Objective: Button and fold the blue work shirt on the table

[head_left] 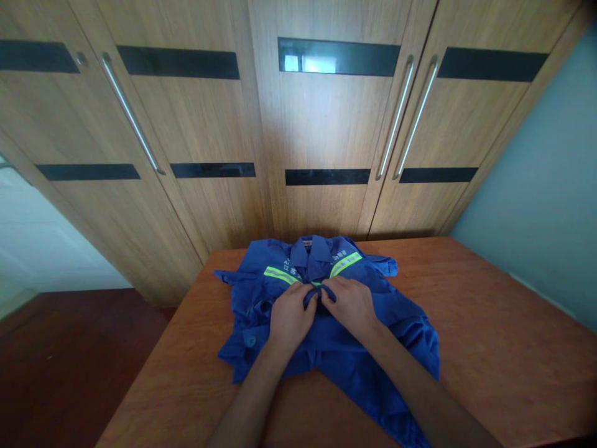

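A blue work jacket (pixel 331 351) lies spread on the wooden table, its collar at the far side. Yellow-green reflective strips cross its chest, with white lettering above them. Near the middle of its front, my left hand (pixel 290 313) pinches a fold of the cloth. Close beside it, my right hand (pixel 351 305) grips the front cloth too, with the fingertips of both hands nearly meeting. What lies right under the fingers is hidden. One sleeve stretches toward me at the lower right, and a cuff with a button shows at the left.
The reddish-brown table (pixel 504 348) reaches to a wooden wardrobe (pixel 317 124) with long metal handles behind it. A pale blue wall (pixel 536 205) borders the right side. Dark red floor (pixel 69 361) shows past the table's left edge.
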Demonstrator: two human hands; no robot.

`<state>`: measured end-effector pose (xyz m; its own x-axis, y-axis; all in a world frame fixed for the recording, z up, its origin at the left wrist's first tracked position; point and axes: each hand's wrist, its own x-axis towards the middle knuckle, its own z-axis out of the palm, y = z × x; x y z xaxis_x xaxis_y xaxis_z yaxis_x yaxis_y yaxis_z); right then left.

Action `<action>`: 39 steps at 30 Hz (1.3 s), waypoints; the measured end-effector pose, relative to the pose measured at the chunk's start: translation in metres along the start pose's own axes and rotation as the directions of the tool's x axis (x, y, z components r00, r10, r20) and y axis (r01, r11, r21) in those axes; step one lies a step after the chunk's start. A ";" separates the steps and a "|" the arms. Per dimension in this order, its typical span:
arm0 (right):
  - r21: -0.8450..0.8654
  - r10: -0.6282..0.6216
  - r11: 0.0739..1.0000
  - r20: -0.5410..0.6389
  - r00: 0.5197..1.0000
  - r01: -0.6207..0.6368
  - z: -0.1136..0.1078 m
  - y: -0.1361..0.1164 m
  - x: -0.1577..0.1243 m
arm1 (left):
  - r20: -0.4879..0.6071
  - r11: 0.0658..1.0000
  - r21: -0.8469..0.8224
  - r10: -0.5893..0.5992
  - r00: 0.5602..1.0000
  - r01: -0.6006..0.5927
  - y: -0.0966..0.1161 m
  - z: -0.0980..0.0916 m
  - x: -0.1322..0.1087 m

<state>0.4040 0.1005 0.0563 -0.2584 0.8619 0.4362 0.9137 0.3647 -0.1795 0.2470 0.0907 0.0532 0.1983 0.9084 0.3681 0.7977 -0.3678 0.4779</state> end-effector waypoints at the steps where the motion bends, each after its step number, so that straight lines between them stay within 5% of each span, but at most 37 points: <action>1: -0.020 -0.010 1.000 -0.004 1.000 0.010 0.002 0.000 0.000 | -0.003 1.000 0.004 -0.003 1.000 0.003 0.000 0.000 0.000; 7: -0.016 -0.081 0.997 -0.011 0.997 0.081 0.005 0.005 -0.002 | -0.018 1.000 0.012 -0.004 1.000 0.004 0.001 -0.002 -0.002; 14: -0.041 -0.321 0.943 0.164 0.933 0.332 -0.010 0.010 0.005 | 0.047 0.985 0.167 0.027 0.999 -0.035 0.004 -0.004 -0.003; 22: -0.078 -0.338 0.932 0.162 0.927 0.353 -0.016 0.005 0.002 | 0.132 0.974 0.211 0.052 0.990 -0.079 0.002 -0.006 -0.001; 27: -0.001 -0.297 0.953 0.178 0.938 0.302 -0.013 0.008 0.005 | 0.156 0.975 0.199 0.067 0.985 -0.098 0.000 -0.003 -0.002; 32: 0.188 -0.123 0.977 0.106 0.987 0.102 -0.003 0.012 0.006 | 0.139 0.984 0.155 0.072 0.988 -0.094 -0.001 -0.003 -0.003; 39: 0.516 0.028 0.856 0.022 0.999 -0.035 0.011 0.017 0.008 | 0.081 0.992 0.089 0.085 0.993 -0.092 -0.001 -0.002 -0.003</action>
<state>0.4141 0.1179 0.0468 -0.2397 0.8792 0.4117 0.6287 0.4637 -0.6243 0.2443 0.0882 0.0529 0.3107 0.8872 0.3412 0.8238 -0.4304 0.3689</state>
